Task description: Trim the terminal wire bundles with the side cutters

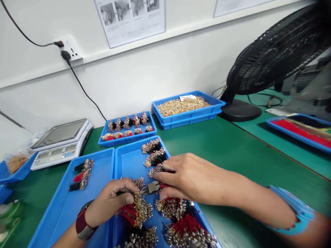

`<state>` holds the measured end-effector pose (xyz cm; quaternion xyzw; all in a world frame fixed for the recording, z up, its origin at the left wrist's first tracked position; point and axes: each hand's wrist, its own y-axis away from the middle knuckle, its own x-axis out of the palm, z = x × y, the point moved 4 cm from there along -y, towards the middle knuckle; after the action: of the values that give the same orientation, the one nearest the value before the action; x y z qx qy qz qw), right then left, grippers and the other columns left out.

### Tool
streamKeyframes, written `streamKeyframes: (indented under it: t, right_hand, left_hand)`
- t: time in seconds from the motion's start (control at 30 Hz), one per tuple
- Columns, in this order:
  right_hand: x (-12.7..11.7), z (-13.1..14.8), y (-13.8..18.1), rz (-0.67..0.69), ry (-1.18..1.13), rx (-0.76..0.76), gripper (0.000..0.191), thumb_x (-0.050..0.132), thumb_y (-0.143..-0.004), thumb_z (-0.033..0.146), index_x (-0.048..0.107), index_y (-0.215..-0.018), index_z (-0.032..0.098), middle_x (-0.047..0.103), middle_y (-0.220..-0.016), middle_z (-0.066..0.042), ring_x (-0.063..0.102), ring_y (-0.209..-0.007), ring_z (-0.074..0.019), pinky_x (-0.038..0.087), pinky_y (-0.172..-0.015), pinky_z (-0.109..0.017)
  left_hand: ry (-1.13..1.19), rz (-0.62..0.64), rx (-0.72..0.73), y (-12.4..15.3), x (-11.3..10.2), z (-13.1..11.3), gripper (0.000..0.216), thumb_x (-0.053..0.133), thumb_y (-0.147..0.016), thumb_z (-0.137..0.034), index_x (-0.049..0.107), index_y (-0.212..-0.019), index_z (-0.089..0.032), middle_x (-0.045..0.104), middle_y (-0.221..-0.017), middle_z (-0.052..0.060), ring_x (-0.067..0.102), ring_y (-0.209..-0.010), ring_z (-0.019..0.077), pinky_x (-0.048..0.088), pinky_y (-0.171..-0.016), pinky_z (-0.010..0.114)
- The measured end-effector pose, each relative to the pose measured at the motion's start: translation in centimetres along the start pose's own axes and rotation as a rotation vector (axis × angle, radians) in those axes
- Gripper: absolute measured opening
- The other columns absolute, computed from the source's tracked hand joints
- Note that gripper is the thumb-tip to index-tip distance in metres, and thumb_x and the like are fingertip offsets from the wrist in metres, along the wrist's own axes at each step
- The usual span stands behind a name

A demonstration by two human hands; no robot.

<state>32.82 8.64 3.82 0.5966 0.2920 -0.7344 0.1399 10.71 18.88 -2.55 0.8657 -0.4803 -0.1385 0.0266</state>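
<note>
My left hand (113, 198) is closed, thumb and index finger pinching at the gold-tipped end of a bundle of red terminal wires (139, 212). What exactly sits between the fingertips is partly hidden. In my right hand (186, 175) is a pair of red-handled pliers (153, 187), its handles mostly covered by my fingers. The plier jaws point left and reach the gold terminals beside my left fingertips. Both hands are over a blue tray (126, 158) holding several bundles of black and red wires with metal ends (155, 156).
Left of it lies another blue tray (100, 165) with a few wire bundles. A digital scale (62, 141) stands at the left. Behind are a tray of bundles (128, 127) and stacked trays of gold terminals (183, 106). A black fan (274, 51) stands on the right.
</note>
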Motion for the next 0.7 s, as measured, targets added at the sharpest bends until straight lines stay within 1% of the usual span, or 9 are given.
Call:
streamKeyframes:
  t: [0.13, 0.23, 0.33, 0.47, 0.57, 0.7]
  right_hand:
    - [-0.2, -0.2, 0.0, -0.051, -0.029, 0.016, 0.045, 0.042, -0.107, 0.056, 0.067, -0.105, 0.018, 0.062, -0.079, -0.003, 0.054, -0.07, -0.0156, 0.031, -0.059, -0.032]
    - [-0.1, -0.1, -0.1, -0.091, 0.007, 0.016, 0.048, 0.041, -0.106, 0.057, 0.068, -0.105, 0.018, 0.062, -0.081, -0.004, 0.054, -0.072, -0.0169, 0.033, -0.062, -0.033]
    - [0.3, 0.2, -0.2, -0.102, 0.051, -0.006, 0.046, 0.042, -0.106, 0.056, 0.068, -0.106, 0.017, 0.062, -0.084, -0.004, 0.053, -0.075, -0.0189, 0.034, -0.064, -0.034]
    - [0.9, 0.5, -0.2, -0.042, 0.074, -0.013, 0.043, 0.045, -0.105, 0.055, 0.067, -0.109, 0.018, 0.063, -0.086, -0.005, 0.053, -0.077, -0.0207, 0.033, -0.065, -0.036]
    - [1.2, 0.5, -0.2, 0.018, 0.054, -0.014, 0.042, 0.043, -0.106, 0.054, 0.066, -0.111, 0.018, 0.064, -0.087, -0.005, 0.053, -0.077, -0.0206, 0.033, -0.066, -0.036]
    - [1.6, 0.4, -0.3, 0.066, 0.029, -0.006, 0.041, 0.045, -0.105, 0.054, 0.065, -0.104, 0.019, 0.062, -0.085, -0.003, 0.052, -0.076, -0.0204, 0.032, -0.065, -0.036]
  left_hand:
    - [0.074, -0.011, -0.05, -0.1, 0.1, 0.3, 0.054, 0.074, -0.08, -0.069, 0.068, -0.09, -0.016, 0.055, -0.066, -0.005, 0.034, -0.04, 0.0026, 0.029, -0.035, 0.015]
    - [0.084, -0.026, -0.094, -0.3, 0.5, 0.0, 0.055, 0.074, -0.079, -0.069, 0.066, -0.088, -0.016, 0.05, -0.061, -0.008, 0.031, -0.038, 0.0018, 0.026, -0.035, 0.014]
    - [0.074, -0.004, -0.123, -0.3, 0.8, -0.2, 0.055, 0.074, -0.079, -0.069, 0.065, -0.086, -0.015, 0.05, -0.062, -0.008, 0.031, -0.038, 0.0016, 0.027, -0.033, 0.014]
    - [0.033, 0.025, -0.155, -0.1, 1.0, -0.1, 0.053, 0.072, -0.082, -0.067, 0.066, -0.085, -0.014, 0.053, -0.063, -0.006, 0.035, -0.038, 0.0021, 0.032, -0.033, 0.014]
    - [-0.012, 0.046, -0.185, 0.0, 1.0, -0.1, 0.053, 0.071, -0.082, -0.067, 0.067, -0.087, -0.014, 0.054, -0.064, -0.006, 0.037, -0.037, 0.0024, 0.031, -0.033, 0.014]
    - [-0.059, 0.063, -0.222, 0.0, 1.0, -0.5, 0.048, 0.071, -0.084, -0.062, 0.067, -0.087, -0.014, 0.055, -0.064, -0.006, 0.037, -0.037, 0.0022, 0.03, -0.033, 0.014]
